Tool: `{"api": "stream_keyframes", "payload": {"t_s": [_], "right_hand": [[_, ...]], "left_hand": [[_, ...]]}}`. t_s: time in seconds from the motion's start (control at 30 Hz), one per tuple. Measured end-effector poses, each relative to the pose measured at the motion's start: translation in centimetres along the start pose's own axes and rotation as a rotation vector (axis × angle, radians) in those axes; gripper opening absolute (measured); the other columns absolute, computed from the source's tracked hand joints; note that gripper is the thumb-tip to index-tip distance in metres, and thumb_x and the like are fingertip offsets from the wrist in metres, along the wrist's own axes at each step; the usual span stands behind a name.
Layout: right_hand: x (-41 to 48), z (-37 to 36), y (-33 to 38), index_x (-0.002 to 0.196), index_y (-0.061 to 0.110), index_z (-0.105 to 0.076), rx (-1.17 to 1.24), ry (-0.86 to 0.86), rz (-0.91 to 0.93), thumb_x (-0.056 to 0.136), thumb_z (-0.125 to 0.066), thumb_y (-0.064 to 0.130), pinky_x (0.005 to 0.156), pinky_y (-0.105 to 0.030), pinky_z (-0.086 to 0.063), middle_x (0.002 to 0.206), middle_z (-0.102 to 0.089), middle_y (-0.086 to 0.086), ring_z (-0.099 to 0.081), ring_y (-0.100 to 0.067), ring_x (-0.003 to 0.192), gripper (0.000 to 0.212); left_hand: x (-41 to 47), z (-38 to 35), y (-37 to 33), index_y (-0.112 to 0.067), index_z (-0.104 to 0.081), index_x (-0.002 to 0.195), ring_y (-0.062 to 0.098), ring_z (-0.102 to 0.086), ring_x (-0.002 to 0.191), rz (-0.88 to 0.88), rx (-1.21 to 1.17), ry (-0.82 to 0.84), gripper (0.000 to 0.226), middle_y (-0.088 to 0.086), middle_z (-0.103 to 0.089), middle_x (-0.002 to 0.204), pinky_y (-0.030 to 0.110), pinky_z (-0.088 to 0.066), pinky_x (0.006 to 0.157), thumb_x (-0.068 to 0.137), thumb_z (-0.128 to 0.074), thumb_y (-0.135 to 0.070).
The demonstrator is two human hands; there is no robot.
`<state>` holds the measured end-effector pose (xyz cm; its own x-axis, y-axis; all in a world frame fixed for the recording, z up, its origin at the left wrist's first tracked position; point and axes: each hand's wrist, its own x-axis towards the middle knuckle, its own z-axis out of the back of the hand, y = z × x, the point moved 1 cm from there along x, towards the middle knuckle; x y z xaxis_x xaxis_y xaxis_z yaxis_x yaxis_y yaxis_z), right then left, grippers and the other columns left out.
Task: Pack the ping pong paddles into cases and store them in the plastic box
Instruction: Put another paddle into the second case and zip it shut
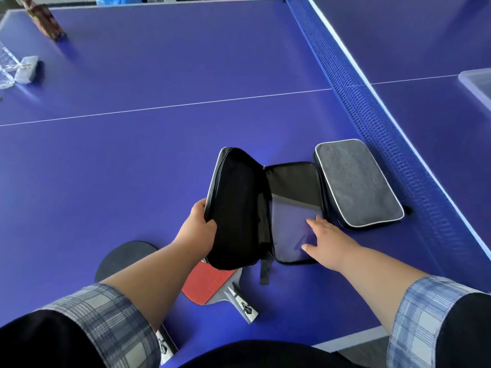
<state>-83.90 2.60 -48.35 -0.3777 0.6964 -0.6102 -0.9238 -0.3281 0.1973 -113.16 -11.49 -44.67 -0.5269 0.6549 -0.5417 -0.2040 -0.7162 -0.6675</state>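
A black paddle case (239, 205) lies unzipped and spread on the blue table. My left hand (199, 229) grips the raised left flap at its edge. My right hand (326, 237) rests with straight fingers on the clear pocket of the right half. A red paddle (210, 285) lies under the case's near end, handle toward me. A second paddle, black side up (119, 258), lies partly hidden beneath my left forearm. A closed grey case (356, 181) sits just right of the spread case, beside the net. The plastic box (475, 81) shows only a corner at the right edge.
The net (372, 115) runs diagonally on the right, between the cases and the plastic box. At the far left stand a brown bottle (45, 19), a small grey object (28, 69) and clear plastic items (5, 67). The table's near edge runs just in front of me.
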Motion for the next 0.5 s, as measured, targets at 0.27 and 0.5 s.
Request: {"api": "stream_keyframes", "payload": {"t_s": [0.27,0.5], "right_hand": [[0.3,0.4,0.5,0.160,0.028,-0.007,-0.070,-0.021,-0.013,0.093,-0.053,0.056,0.119,-0.038,-0.026,0.168,-0.013,-0.002,-0.018,-0.022,0.152,0.086],[4.6,4.5,3.0,0.158,0.025,-0.020,-0.200,-0.230,0.014,0.091,-0.048,0.065,0.107,-0.044,-0.039,0.147,-0.040,-0.008,-0.040,-0.031,0.131,0.082]], "left_hand": [[2.1,-1.1,0.6,-0.034,0.018,0.154,0.031,-0.009,0.149,-0.223,0.751,-0.269,0.099,0.004,0.004,0.164,0.050,-0.018,0.120,0.087,-0.051,-0.009],[7.3,-3.5,-6.2,-0.026,0.004,0.158,0.031,0.015,0.151,-0.536,1.093,-0.023,0.082,0.007,0.009,0.167,0.055,0.010,0.118,0.094,-0.044,-0.040]]}}
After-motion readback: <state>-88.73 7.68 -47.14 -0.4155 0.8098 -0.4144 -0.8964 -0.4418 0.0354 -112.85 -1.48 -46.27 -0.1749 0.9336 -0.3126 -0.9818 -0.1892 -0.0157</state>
